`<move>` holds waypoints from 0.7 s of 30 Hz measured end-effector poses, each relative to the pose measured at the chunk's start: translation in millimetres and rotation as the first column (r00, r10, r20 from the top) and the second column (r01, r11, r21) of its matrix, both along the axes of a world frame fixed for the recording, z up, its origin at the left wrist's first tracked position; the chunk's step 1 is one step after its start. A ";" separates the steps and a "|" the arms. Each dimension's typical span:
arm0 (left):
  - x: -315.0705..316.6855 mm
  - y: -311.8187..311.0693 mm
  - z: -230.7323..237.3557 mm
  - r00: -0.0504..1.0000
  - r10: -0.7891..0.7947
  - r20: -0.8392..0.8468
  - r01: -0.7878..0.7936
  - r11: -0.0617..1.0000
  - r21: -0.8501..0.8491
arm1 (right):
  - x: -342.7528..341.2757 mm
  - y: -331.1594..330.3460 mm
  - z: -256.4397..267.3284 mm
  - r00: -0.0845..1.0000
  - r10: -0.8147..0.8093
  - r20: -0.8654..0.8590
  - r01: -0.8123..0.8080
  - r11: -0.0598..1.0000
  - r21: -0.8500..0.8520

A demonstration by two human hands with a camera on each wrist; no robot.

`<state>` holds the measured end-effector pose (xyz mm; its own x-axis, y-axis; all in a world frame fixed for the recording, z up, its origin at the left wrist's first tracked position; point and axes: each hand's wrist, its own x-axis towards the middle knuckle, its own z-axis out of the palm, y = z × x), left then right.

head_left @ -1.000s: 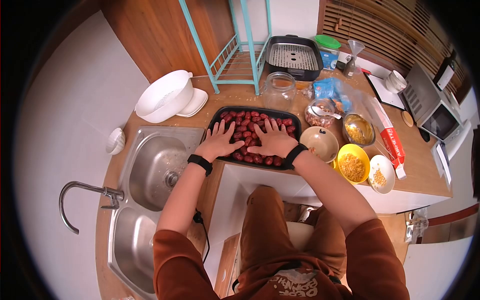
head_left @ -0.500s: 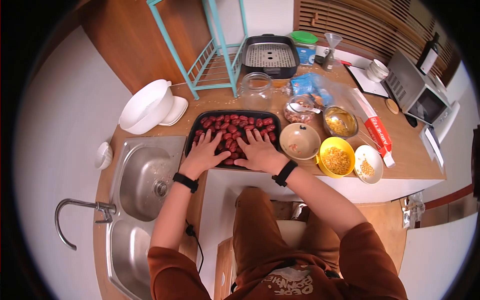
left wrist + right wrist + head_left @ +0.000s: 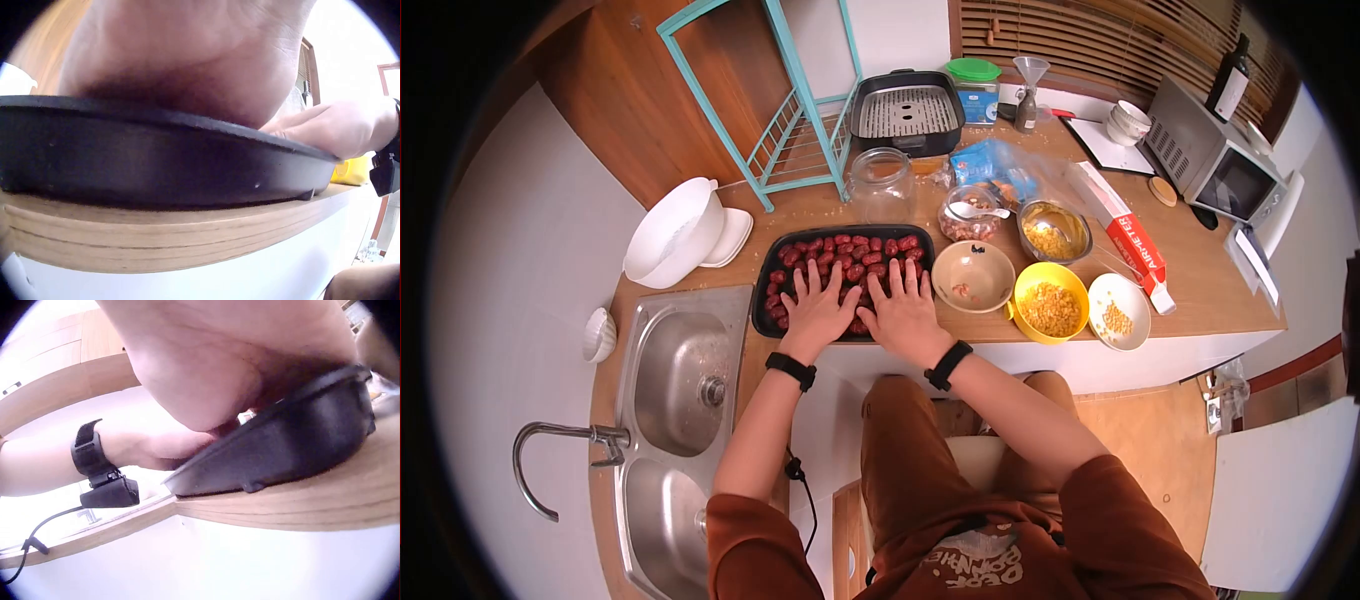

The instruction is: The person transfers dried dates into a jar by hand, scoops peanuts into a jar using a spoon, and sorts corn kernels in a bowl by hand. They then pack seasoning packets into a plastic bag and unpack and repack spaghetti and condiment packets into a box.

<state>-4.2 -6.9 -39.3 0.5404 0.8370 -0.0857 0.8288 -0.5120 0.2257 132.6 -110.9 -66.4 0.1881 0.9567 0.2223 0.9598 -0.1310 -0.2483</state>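
Observation:
A black tray (image 3: 762, 268) full of red dates (image 3: 856, 254) stands at the counter's front edge. Flat on the dates in its left half lies the left hand (image 3: 817, 312), fingers spread. Beside it the right hand (image 3: 906, 318) rests on the dates with straight, spread fingers, the two thumbs close together. In the left wrist view the left palm (image 3: 187, 56) is over the rim of the tray (image 3: 156, 156). The right wrist view has the right palm (image 3: 206, 369) over the tray's wall (image 3: 294, 444); fingertips are hidden there.
Right of the tray stand a beige bowl (image 3: 973, 277), a yellow bowl (image 3: 1050, 302) and a white bowl (image 3: 1119, 312). Behind are a glass jar (image 3: 883, 185) and a teal rack (image 3: 800, 180). A double sink (image 3: 680, 380) lies to the left, a microwave (image 3: 1220, 160) far right.
The head view has shifted, so the counter appears further left. Both hands stay spread on the dates; the gap between them has narrowed slightly.

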 end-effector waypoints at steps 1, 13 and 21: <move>3.1 0.9 -1.3 1.000 0.007 -0.003 -0.007 1.000 0.003 | -0.5 1.2 -0.1 1.000 0.002 -0.003 -0.002 1.000 0.001; 2.3 20.2 -13.4 0.997 -0.070 0.044 0.065 0.991 0.116 | 5.1 22.2 -5.2 0.999 -0.043 0.024 0.043 0.999 0.006; 13.7 19.6 50.4 0.953 -0.033 0.301 0.060 0.995 -0.081 | 40.1 6.8 60.5 0.915 0.129 -0.383 -0.081 0.987 0.139</move>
